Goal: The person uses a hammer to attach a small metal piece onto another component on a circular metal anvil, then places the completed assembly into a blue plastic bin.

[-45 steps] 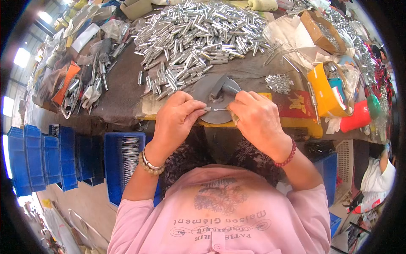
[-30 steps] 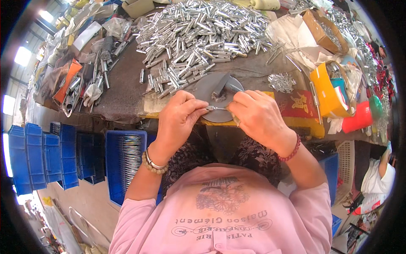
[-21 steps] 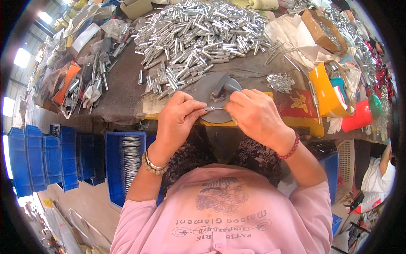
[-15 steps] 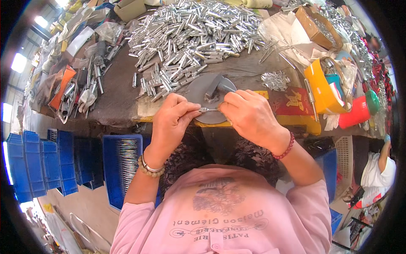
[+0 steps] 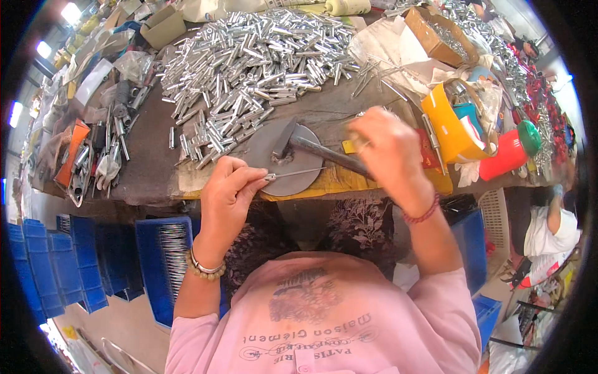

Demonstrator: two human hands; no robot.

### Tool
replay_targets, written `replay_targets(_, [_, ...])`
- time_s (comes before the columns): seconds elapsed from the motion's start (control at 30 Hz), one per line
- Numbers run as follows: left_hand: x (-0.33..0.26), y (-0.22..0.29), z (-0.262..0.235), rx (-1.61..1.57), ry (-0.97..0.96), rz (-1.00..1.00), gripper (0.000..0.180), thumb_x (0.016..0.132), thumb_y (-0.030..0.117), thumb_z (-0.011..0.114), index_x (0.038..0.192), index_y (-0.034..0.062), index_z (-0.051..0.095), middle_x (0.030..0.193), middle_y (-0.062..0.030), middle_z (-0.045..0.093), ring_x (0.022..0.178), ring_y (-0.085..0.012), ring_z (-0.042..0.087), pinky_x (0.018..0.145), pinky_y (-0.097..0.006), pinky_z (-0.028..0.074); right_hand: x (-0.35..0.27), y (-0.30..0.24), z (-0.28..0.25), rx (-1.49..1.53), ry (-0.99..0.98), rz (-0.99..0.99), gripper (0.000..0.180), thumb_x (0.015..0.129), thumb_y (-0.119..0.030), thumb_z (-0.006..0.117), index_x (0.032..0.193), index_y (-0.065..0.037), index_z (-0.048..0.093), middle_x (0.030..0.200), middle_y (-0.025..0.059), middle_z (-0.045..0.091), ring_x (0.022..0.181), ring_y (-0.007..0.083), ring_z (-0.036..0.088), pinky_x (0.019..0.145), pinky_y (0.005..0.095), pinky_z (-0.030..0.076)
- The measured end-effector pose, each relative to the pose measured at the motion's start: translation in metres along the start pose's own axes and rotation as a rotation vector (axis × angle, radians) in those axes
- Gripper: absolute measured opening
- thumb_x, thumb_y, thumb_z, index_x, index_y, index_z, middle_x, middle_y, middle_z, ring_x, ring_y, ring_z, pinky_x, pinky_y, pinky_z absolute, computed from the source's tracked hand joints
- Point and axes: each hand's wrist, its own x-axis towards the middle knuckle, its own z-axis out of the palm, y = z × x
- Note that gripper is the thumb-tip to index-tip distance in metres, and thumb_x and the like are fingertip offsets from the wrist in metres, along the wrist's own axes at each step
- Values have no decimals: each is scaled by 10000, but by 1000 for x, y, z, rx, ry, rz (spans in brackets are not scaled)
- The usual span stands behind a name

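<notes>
Silver fitting pinched in our left hand; bumping its rod could dislodge it. Right hand: blurred, grip unclear.

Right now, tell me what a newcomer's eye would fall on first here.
Probably the big heap of silvery metal pieces near the top, left of centre. Next, lower down, the left hand pinching a slim metal piece over a round grey disc. Off to the right, a bright yellow container stands out.

metalworking workshop, heaped metal tubes, hammer, cluttered workbench, blue bins
</notes>
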Motion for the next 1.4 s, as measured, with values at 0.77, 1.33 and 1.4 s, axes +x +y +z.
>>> replay_targets(0.77, [-2,-10,5,30,24,68,195,894,16,854,1079,66,819,970,-86,645,904,-268,660,783,-362,536,22,-32,13,320,-177,59,115,880,-37,764,994,-47,754,959,143,757,874,365,749,783,459,599])
replay_targets(1.33, [-1,-12,3,77,16,96,137,906,116,853,1025,109,785,946,-84,655,891,-328,679,752,-448,536,16,-78,42,505,-179,-93,500,898,32,748,1384,-77,713,954,106,756,885,325,741,770,435,603])
replay_targets(1.4, [-1,-12,3,83,18,97,136,907,118,852,1024,108,784,947,-82,655,898,-326,680,753,-448,538,16,-80,42,497,-197,-92,500,897,34,745,1384,-78,714,950,107,754,879,325,738,768,436,601])
